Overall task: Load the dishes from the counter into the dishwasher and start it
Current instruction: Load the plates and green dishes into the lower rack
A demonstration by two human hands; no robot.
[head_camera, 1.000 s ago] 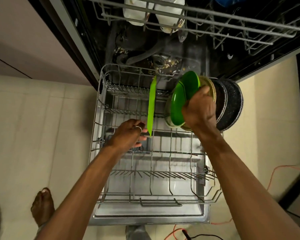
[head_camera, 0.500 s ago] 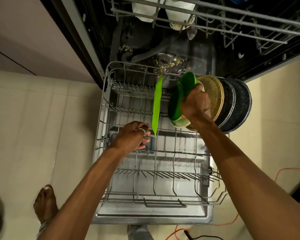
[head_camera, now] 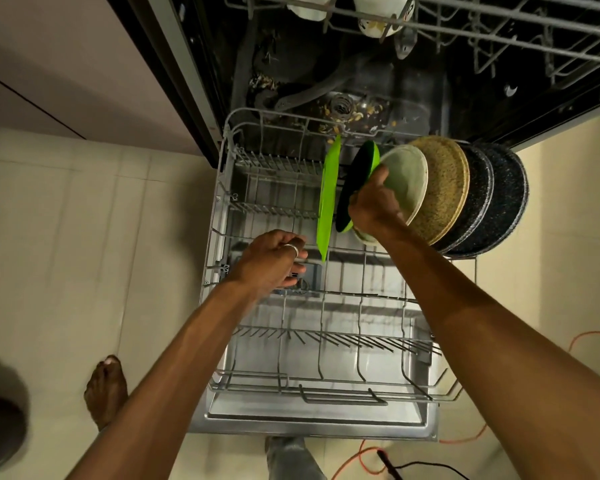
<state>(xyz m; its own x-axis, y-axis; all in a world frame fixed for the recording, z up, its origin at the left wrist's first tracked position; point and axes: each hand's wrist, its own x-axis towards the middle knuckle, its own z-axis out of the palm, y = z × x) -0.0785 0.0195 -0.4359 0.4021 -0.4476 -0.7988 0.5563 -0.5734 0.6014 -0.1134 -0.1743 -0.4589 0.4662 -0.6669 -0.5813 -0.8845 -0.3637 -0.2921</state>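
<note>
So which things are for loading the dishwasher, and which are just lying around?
For the job: lower rack, green plate, green bowl, pale bowl, tan plate, two speckled plates, left hand, right hand.
Just lying about: orange cable, black cable.

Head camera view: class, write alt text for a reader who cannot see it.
A person's right hand holds a green plate on edge in the pulled-out lower rack of an open dishwasher, next to a pale plate, a tan plate and two dark speckled plates. The left hand hovers over the rack, fingers loosely curled, beside an upright lime-green board.
</note>
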